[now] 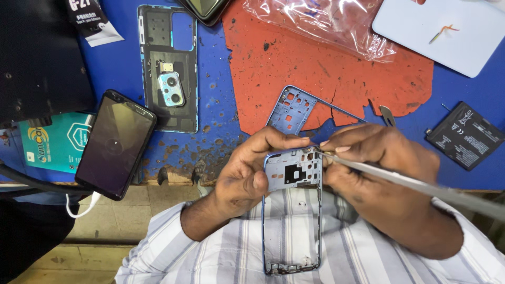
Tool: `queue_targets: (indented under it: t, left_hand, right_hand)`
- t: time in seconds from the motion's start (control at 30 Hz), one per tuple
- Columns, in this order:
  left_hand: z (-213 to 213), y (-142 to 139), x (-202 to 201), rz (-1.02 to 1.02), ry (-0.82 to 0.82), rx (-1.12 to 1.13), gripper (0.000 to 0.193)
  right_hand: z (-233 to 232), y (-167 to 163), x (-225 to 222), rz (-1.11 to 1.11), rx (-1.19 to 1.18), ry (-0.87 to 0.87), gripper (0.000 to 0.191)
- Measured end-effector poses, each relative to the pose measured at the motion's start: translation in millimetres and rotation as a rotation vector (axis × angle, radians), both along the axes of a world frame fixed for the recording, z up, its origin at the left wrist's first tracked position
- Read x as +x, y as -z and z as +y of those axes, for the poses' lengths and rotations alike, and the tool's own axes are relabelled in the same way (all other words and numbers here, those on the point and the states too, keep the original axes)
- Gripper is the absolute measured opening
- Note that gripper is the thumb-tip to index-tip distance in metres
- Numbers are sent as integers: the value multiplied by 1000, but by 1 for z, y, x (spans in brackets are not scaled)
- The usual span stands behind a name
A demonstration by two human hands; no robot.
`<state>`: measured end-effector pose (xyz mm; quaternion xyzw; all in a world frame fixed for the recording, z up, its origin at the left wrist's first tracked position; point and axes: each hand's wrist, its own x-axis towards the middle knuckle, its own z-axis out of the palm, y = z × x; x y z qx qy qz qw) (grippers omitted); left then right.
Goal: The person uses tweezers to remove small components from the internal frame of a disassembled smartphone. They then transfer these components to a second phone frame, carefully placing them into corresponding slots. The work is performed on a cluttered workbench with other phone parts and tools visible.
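Left hand (247,176) is gripping a blue phone frame (292,210) by its top left corner, held upright over the striped shirt (294,252) just off the edge of the blue table (221,100). Right hand (379,168) is pinched tight on metal tweezers (421,186), tip touching the frame's top right corner. A second blue frame (292,110) lies on the red mat (315,68) (pretty chewed up). A dark phone (115,144), back cover (169,68) and battery (465,135) sit around
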<state>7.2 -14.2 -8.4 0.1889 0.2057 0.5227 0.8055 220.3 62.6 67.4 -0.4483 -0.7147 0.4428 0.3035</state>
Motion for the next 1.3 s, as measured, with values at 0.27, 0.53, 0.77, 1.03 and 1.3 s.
queue_targets:
  t: [0.27,0.53,0.77,1.03,1.3]
  left_hand:
    - [8,-12,-2,-70,71,1,74]
    - [10,-13,-1,-117,72,0,73]
    - [4,-3,1,-117,39,-35,73]
    - [-2,2,1,-31,4,-36,69]
    - [3,-8,-2,-96,78,-18,70]
  right_hand:
    - [3,10,11,187,-208,9,26]
    - [2,12,14,312,-266,-1,25]
    - [0,0,4,72,-72,27,32]
    - [1,-13,-6,-190,92,7,32]
    - [22,-7,2,-70,-205,-49,31]
